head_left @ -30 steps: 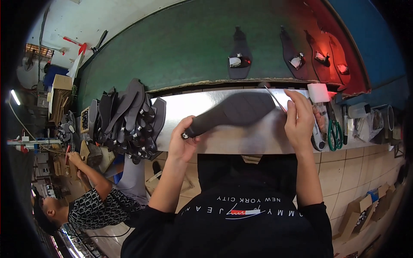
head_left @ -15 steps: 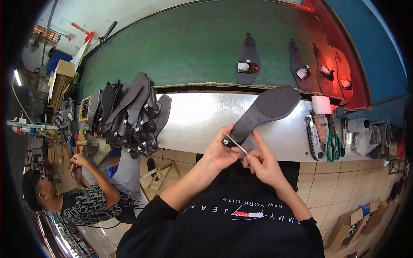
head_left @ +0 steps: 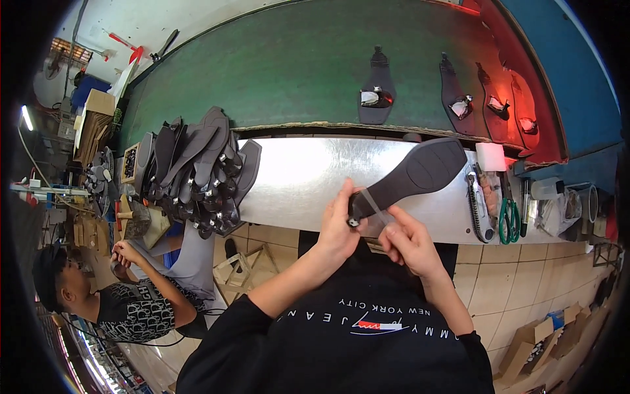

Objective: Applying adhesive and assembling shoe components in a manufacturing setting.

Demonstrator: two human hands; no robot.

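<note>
Dark sole (head_left: 420, 172): held up over the table (head_left: 295, 174), narrow end toward the near edge, broad end slanting toward the far edge, right of middle.
Thin tool (head_left: 375, 205): crossed the sole near its narrow end; blurred, so its kind, and whether it pressed on the sole, could not be told.
Sole handling: probably best braced at the narrow end, as the broad end stuck out unsupported and could have swung under pressure.
Tool handling: likely called for light, even contact, kept low to the surface and angled away from the left fingers.
Shiny fitting (head_left: 354, 222): sat at the narrow end, close to the grip; worth keeping the tool off it, as a slip might have scratched it.
Left hand (head_left: 336, 226): fingers closed around the narrow end, thumb and fingers parted only by the sole's width.
Right hand (head_left: 410, 246): fingers pinched together on the tool's lower end, index reaching toward the sole's edge; contact there was unclear.
Pile of soles (head_left: 197, 174): heaped at the table's left end.
Cutter knife (head_left: 481, 210) and green-handled scissors (head_left: 509, 220): lay toward the table's right end, apart from both hands.
</note>
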